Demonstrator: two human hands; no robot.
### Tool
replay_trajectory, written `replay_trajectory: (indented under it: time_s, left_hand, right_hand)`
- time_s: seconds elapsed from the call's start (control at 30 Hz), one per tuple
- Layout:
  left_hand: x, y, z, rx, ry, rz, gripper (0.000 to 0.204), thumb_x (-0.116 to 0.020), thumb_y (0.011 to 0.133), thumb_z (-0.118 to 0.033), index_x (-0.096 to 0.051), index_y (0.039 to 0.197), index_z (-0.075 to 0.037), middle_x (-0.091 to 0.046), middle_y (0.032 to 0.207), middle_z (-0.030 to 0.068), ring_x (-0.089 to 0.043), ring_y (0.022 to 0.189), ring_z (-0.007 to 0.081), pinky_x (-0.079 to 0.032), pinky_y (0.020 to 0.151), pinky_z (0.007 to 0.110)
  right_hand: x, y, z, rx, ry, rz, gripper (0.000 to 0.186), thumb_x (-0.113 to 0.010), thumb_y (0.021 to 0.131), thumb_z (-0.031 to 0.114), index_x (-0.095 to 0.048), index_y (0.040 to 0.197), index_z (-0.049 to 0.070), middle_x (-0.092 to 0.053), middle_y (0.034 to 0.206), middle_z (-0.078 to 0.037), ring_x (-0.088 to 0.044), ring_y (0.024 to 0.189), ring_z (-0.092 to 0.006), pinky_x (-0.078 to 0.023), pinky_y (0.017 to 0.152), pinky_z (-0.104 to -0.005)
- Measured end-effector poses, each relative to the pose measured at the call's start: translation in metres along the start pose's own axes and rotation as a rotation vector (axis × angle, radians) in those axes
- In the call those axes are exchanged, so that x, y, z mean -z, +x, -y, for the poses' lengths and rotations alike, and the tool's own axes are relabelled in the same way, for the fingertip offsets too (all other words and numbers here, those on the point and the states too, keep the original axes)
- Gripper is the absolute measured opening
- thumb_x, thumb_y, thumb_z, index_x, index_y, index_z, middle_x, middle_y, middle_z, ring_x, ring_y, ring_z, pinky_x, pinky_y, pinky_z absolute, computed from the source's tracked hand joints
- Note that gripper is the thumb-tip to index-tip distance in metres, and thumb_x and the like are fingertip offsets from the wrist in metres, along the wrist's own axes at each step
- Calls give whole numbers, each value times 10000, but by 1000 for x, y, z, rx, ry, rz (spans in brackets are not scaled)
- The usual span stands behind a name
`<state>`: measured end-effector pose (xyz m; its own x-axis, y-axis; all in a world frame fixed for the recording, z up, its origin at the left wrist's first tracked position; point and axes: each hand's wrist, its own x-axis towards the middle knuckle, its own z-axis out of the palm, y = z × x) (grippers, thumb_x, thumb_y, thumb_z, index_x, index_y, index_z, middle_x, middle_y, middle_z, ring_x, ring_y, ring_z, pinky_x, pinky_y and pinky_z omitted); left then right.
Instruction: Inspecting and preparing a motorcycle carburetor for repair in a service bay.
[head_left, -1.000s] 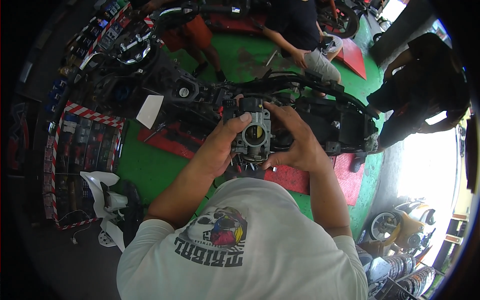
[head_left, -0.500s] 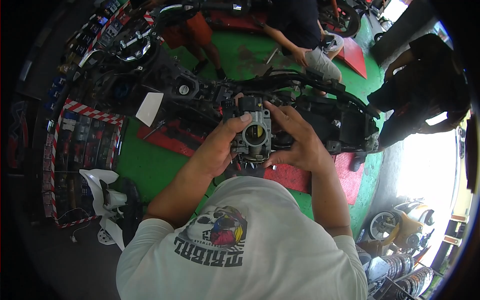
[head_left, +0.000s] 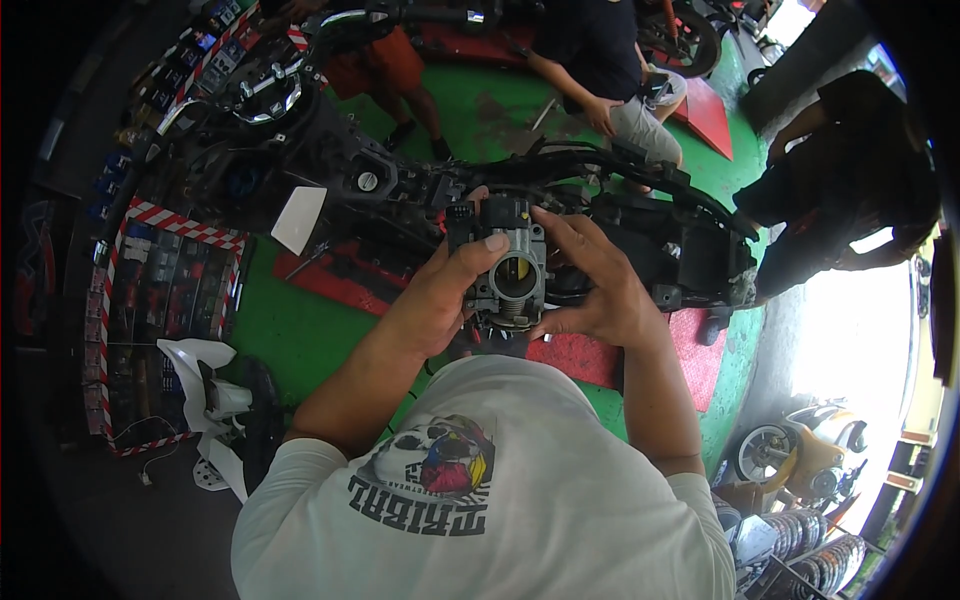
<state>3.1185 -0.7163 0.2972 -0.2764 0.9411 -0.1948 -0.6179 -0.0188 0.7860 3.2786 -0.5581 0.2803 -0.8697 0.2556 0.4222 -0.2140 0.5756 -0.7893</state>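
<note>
Held up in front of my chest is a metal throttle body (head_left: 515,293) with a round bore, a coiled spring below it and a black sensor block on top. The bore faces up, and a yellowish tone shows inside. My left hand (head_left: 447,290) grips its left side, thumb lying across the front above the bore. From the right side my right hand (head_left: 598,280) holds it, forefinger near the top corner and thumb at the lower edge. Behind it stretches a stripped motorcycle frame (head_left: 690,205) with dark bodywork, hoses and wiring.
A white panel (head_left: 299,220) rests against the bike at left. White fairing parts (head_left: 205,385) stand by a display case (head_left: 180,285) edged in striped tape. Red mats (head_left: 585,358) lie on the green floor (head_left: 262,322). Other people stand or sit beyond the bike and at right.
The throttle body has tilted slightly, its bore turning a little. My left thumb has shifted slightly right across its front. Both hands keep their hold.
</note>
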Motion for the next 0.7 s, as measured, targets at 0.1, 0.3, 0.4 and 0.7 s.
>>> replay_trajectory:
  time_s: [0.1,0.3,0.4,0.7]
  left_hand:
    - [5,3,1,47,-16,23,794,-638,969,-324,-222,1594,-67,-557,1333,94,-600,1200,166,-530,991,338]
    - [7,3,3,9,4,14,802,-649,965,-327,-227,1593,-58,-550,1354,98,-589,1223,179,-513,1018,345]
    - [11,4,5,17,4,12,802,-662,952,-343,-252,1579,-55,-551,1352,95,-575,1240,177,-507,1025,349]
    - [-7,4,-13,-111,166,77,817,-766,832,-357,-346,1461,-49,-554,1225,67,-561,1175,170,-465,1037,336]
  right_hand:
    - [1,1,2,-39,27,19,1156,-960,559,427,-453,1505,-3,-579,1266,-167,-624,1082,-280,-545,912,-378]
    - [1,0,4,-44,13,21,1147,-963,558,420,-461,1499,2,-581,1256,-158,-623,1051,-271,-533,899,-365]
    - [2,1,8,-87,65,21,1116,-975,547,284,-468,1523,95,-571,1235,-141,-614,1092,-289,-505,967,-370]
    - [6,6,5,-64,64,30,1119,-970,552,282,-459,1530,98,-564,1279,-156,-605,1112,-325,-499,980,-382]
